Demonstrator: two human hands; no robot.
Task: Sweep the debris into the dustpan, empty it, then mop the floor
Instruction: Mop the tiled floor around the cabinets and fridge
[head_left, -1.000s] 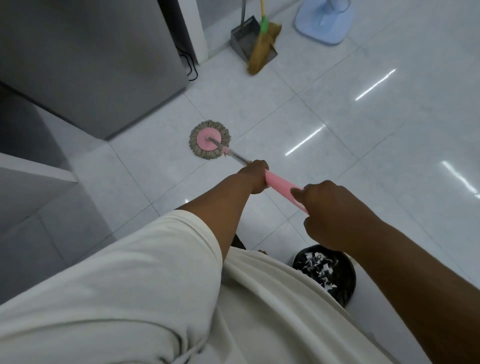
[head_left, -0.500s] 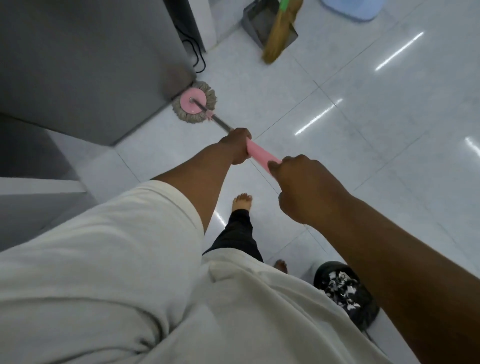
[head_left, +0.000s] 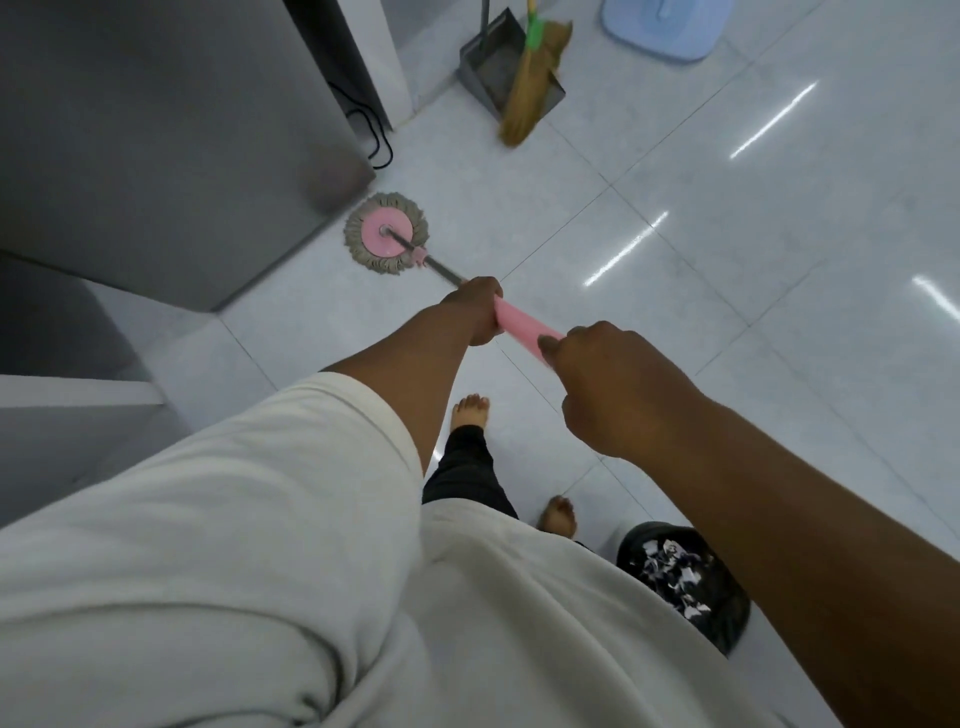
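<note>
Two hands hold one mop. The left hand (head_left: 478, 309) is curled tight round the pink handle (head_left: 522, 328), nearer the mop head (head_left: 387, 240). The right hand (head_left: 613, 384) grips the handle farther back. The mop head lies flat on the white floor (head_left: 727, 312), just beside the corner of a big grey cabinet (head_left: 182, 130) that blocks the way. One black cord (head_left: 374, 130) hangs past the mop head, by the cabinet. Farther off, one dustpan (head_left: 493, 62) and one broom (head_left: 530, 88) lean together, near one blue plastic thing (head_left: 662, 31) cut off at the edge. Well behind the mop head, by two bare feet (head_left: 470, 408), sits one black bin (head_left: 727, 618) with torn paper bits inside.
</note>
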